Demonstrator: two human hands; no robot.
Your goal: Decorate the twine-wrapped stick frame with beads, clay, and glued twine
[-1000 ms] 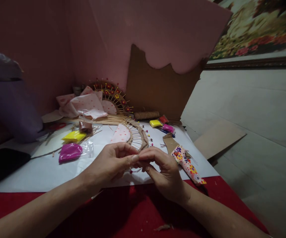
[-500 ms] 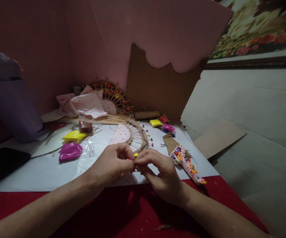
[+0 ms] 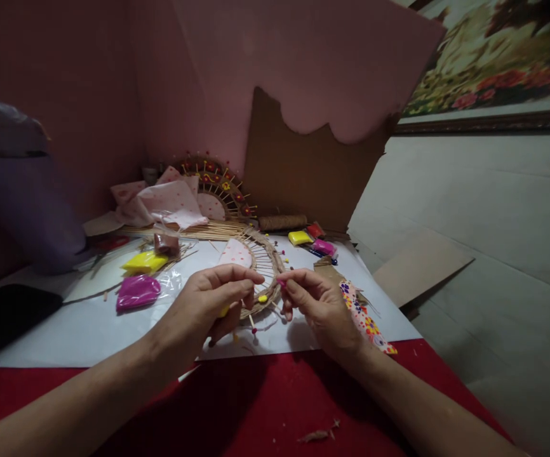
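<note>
My right hand (image 3: 320,304) pinches a small bit of magenta clay (image 3: 281,284) between thumb and fingertips. Close by on the left, my left hand (image 3: 220,298) has its thumb and forefinger closed together; what they hold, if anything, is too small to name. A yellow patch (image 3: 224,311) shows at its fingers, and I cannot tell whether it is held or lies behind. Beneath both hands lies a half-round craft piece of sticks and twine (image 3: 275,254), with a pink dotted half disc (image 3: 235,252), coloured beads at its stick ends and a yellow clay piece (image 3: 262,298) on its rim.
Bags of magenta clay (image 3: 138,292) and yellow clay (image 3: 144,261) lie left. A twine roll (image 3: 282,222), dotted cloth (image 3: 170,200) and a finished half-round piece (image 3: 222,181) stand behind. At right is a flower-patterned piece (image 3: 370,327); cardboard (image 3: 313,171) leans at the back.
My hands have drawn apart from where their fingertips met. The magenta bit now shows in my right fingers, and more of the craft piece's lower rim is visible.
</note>
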